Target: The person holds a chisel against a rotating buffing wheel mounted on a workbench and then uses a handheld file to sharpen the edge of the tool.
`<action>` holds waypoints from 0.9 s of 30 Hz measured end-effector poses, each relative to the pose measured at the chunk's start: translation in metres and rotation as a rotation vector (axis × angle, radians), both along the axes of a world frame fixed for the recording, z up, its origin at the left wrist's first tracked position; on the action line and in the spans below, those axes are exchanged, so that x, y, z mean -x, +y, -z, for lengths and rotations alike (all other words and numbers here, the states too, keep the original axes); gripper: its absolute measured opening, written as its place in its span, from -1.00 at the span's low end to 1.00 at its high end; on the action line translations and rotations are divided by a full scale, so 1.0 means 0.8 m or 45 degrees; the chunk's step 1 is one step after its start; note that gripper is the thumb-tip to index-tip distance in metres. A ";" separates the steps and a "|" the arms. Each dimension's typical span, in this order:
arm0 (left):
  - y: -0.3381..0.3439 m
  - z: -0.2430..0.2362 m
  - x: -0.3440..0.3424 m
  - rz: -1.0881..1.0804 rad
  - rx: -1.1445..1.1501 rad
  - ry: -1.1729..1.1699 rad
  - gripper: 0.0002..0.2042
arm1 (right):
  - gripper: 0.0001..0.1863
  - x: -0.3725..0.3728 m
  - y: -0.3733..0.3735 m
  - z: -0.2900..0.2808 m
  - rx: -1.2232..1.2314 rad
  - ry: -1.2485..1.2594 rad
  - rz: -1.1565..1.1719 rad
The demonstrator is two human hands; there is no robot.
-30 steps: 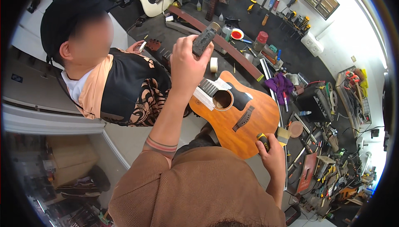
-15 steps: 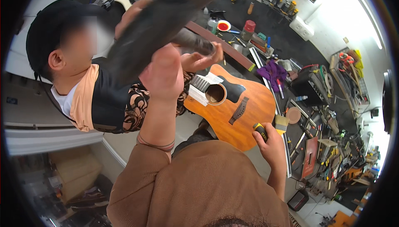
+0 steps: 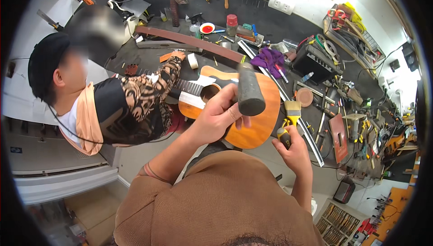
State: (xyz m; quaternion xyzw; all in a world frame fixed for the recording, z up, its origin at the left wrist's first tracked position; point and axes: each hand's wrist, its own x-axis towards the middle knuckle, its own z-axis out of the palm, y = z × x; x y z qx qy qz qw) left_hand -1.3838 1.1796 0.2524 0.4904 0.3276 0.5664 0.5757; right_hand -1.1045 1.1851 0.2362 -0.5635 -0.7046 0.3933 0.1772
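My left hand [image 3: 222, 111] is closed on a black cylindrical tool [image 3: 251, 95], held above the guitar body. Its thick, rounded end faces up toward me; the rest is hidden, so its exact kind is unclear. My right hand [image 3: 295, 149] grips a yellow-and-black tool handle [image 3: 283, 138] near the guitar's lower edge; the tool's far end cannot be seen. Below lies an orange-brown acoustic guitar [image 3: 268, 104], with white strips on its top beside the soundhole [image 3: 209, 93]. My left hand and the black tool cover the guitar's bridge area.
A co-worker [image 3: 131, 106] sits at the left, a hand [image 3: 178, 55] on the bench near a white tape roll [image 3: 193, 61]. A paintbrush [image 3: 292, 107] lies beyond my right hand. A long metal rule [image 3: 280, 88], a purple cloth [image 3: 269, 59] and a black box [image 3: 315, 61] lie at the right.
The view has shifted. My left hand has come down and right over the guitar from high up near the co-worker. The co-worker's raised hands have lowered; one is on the bench. My right hand keeps its grip.
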 end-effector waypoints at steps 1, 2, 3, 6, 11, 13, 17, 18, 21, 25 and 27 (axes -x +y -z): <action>-0.009 -0.004 -0.007 -0.003 0.011 -0.119 -0.68 | -0.59 -0.009 -0.007 0.003 0.067 0.019 0.013; -0.015 -0.004 -0.010 0.004 0.012 -0.111 -0.68 | -0.58 -0.016 -0.014 0.007 0.134 0.039 0.027; -0.019 -0.006 -0.012 0.019 0.044 -0.067 -0.72 | -0.60 -0.020 -0.021 0.008 0.161 0.067 0.058; -0.038 0.001 -0.040 -0.075 0.094 0.128 -0.80 | -0.64 -0.018 -0.041 -0.011 -0.046 0.138 0.038; -0.066 0.008 -0.058 -0.059 -0.513 0.989 -0.81 | -0.71 -0.030 -0.067 -0.007 -0.345 0.154 0.027; -0.066 0.003 -0.054 -0.344 -0.619 0.818 -0.92 | -0.71 -0.039 -0.082 -0.012 -0.345 0.078 0.136; -0.051 -0.029 -0.090 -0.448 -0.474 0.111 -0.93 | -0.72 -0.059 -0.124 -0.012 -0.473 0.111 0.314; -0.052 -0.022 -0.098 -0.392 -0.521 0.088 -0.92 | -0.74 -0.063 -0.130 -0.010 -0.551 0.121 0.319; -0.066 -0.004 -0.137 0.148 -0.840 0.952 -0.83 | -0.76 -0.088 -0.156 -0.006 -0.604 -0.011 0.415; -0.083 0.003 -0.226 0.427 -0.402 0.851 -0.81 | -0.72 -0.159 -0.200 0.020 -0.566 -0.099 0.611; -0.069 0.040 -0.265 0.586 -0.089 0.628 -0.77 | -0.68 -0.198 -0.222 0.024 -0.565 -0.114 0.704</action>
